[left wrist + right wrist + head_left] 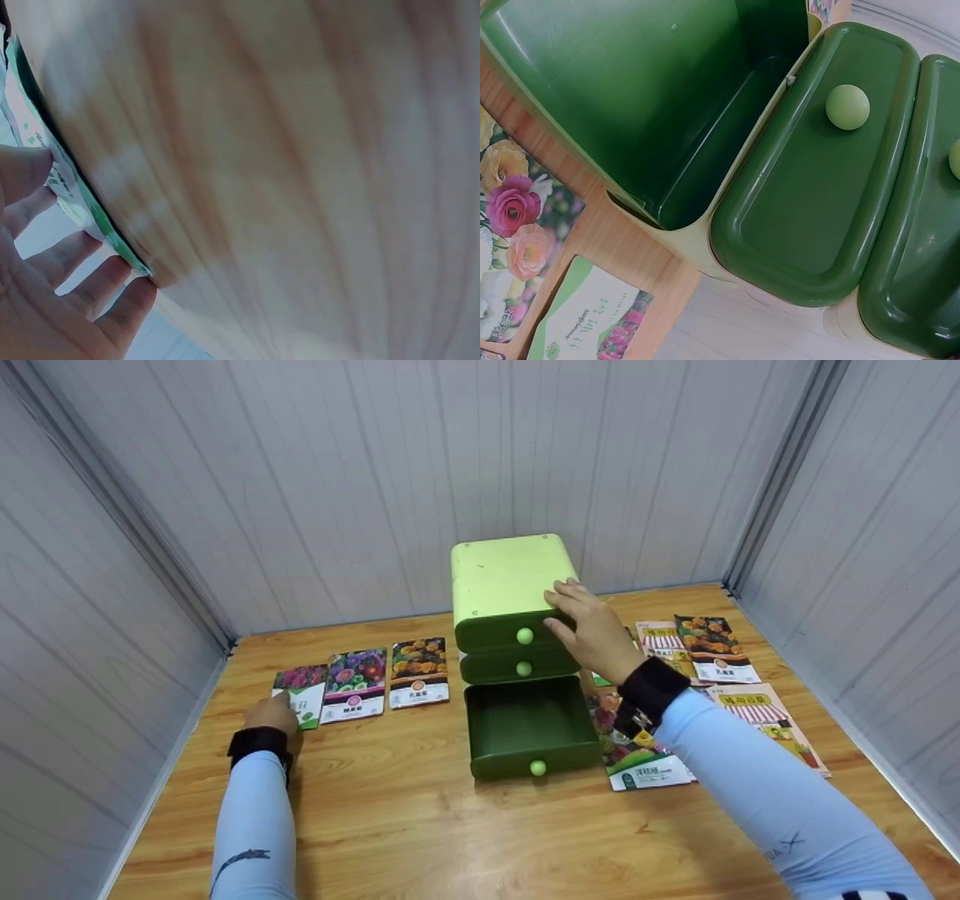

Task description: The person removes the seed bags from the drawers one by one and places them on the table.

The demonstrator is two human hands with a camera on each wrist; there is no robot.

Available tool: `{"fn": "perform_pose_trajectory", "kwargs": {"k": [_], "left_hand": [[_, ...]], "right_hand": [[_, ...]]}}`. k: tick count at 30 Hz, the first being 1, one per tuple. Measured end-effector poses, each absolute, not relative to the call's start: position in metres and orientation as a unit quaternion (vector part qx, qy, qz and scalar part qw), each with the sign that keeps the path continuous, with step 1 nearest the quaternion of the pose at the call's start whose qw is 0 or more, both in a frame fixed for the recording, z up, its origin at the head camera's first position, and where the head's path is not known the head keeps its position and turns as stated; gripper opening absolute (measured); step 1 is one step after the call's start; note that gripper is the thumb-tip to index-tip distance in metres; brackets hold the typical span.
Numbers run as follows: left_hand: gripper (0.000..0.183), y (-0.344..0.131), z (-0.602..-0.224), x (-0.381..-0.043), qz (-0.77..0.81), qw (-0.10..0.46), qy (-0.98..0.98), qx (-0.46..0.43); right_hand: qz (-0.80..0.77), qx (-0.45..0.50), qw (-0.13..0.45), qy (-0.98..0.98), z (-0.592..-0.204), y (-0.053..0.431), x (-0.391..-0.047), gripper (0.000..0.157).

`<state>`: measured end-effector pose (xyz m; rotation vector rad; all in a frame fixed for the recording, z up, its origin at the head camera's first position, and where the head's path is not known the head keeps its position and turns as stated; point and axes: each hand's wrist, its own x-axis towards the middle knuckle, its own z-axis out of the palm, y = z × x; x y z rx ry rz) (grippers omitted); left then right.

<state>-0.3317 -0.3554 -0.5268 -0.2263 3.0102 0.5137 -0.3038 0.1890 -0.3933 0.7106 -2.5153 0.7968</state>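
My left hand is at the lower edge of a seed packet with pink-red flowers, at the left end of a row. In the left wrist view the spread fingers touch that packet along its edge. My right hand rests on the right front corner of a small green drawer cabinet, fingers on its top and thumb at the front. The cabinet's bottom drawer is pulled out with nothing inside; the two upper drawers look closed. The right wrist view shows the drawers but not the hand.
Beside the left packet lie a purple-flower packet and an orange-flower packet. Several more packets lie right of the cabinet, among them an orange-flower one and a striped-awning one, partly under the right arm. Panel walls enclose the wooden table.
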Motion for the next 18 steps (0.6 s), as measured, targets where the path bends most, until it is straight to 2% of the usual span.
{"fn": "perform_pose_trajectory", "kwargs": {"k": [4,9,18], "left_hand": [[0.056,-0.353,-0.525,-0.328,0.183,0.037,0.976,-0.108],[0.064,-0.342,-0.509,-0.33,0.229,0.01,0.964,-0.133],[0.07,-0.306,-0.46,-0.338,0.284,-0.046,0.954,-0.084]], "right_hand": [[0.283,0.259,0.204,-0.901,-0.394,0.187,-0.304,0.048],[0.283,0.263,0.207,-0.899,-0.392,0.188,-0.304,0.048],[0.295,0.26,0.198,-0.898,-0.39,0.19,-0.301,0.051]]}}
